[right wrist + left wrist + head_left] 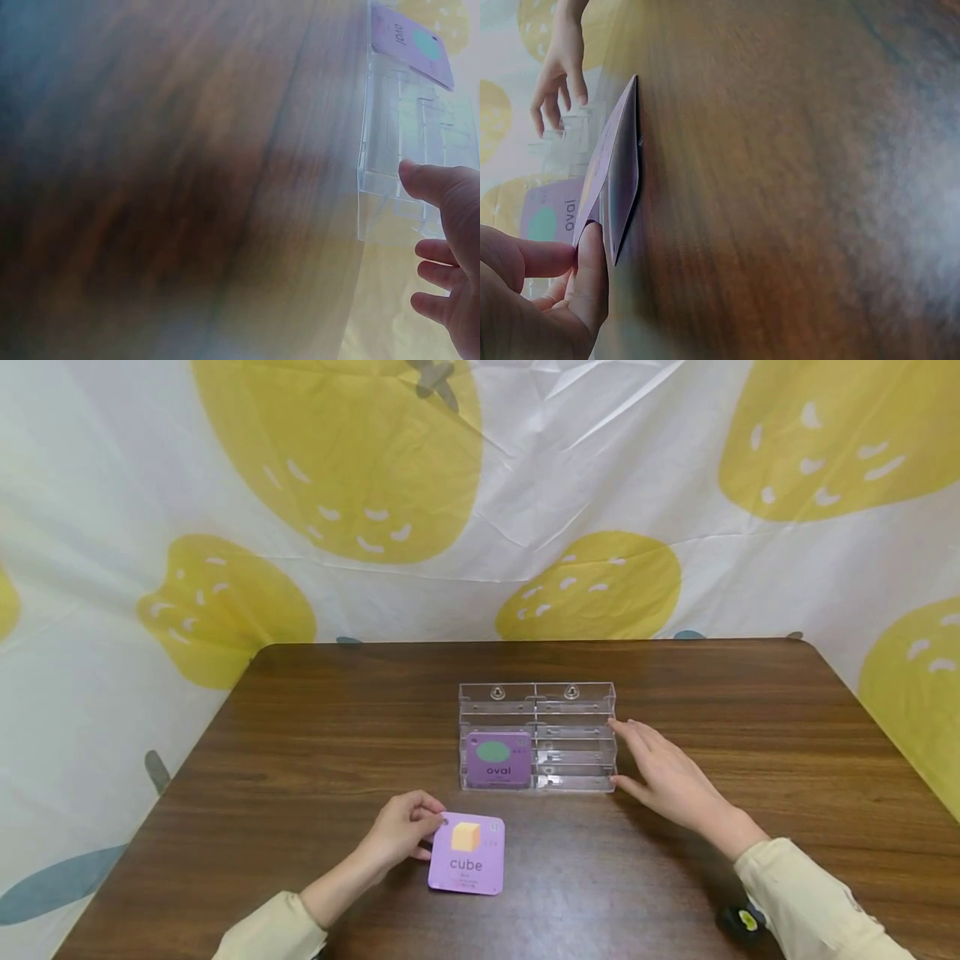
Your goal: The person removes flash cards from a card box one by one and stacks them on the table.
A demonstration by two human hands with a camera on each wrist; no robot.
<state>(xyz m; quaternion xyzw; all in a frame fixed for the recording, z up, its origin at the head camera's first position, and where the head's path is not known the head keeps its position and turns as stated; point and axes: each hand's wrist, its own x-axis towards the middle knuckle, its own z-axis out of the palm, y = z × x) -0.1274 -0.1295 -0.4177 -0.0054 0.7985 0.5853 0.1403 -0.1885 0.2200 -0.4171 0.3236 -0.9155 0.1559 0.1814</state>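
The light-purple square card with rounded corners and a printed yellow cube [466,854] is pinched at its left edge by the left hand [405,829], in front of the clear plastic rack [573,758], over the brown wood-grain surface [337,718]. It looks light, thin and fairly stiff, probably smooth enough to slip and liable to crease at the corners; an edge or upper-corner pinch should suit it. The right hand [671,781] has its fingers extended and spread at the rack's right side, gripping nothing, the thumb at the lower edge. Counted: one cube card shows, though whether the leaf beneath it is another card or a reflection cannot be told; one darker purple oval card [498,760], standing at the rack's lower left; one rack, with two columns; two hands.
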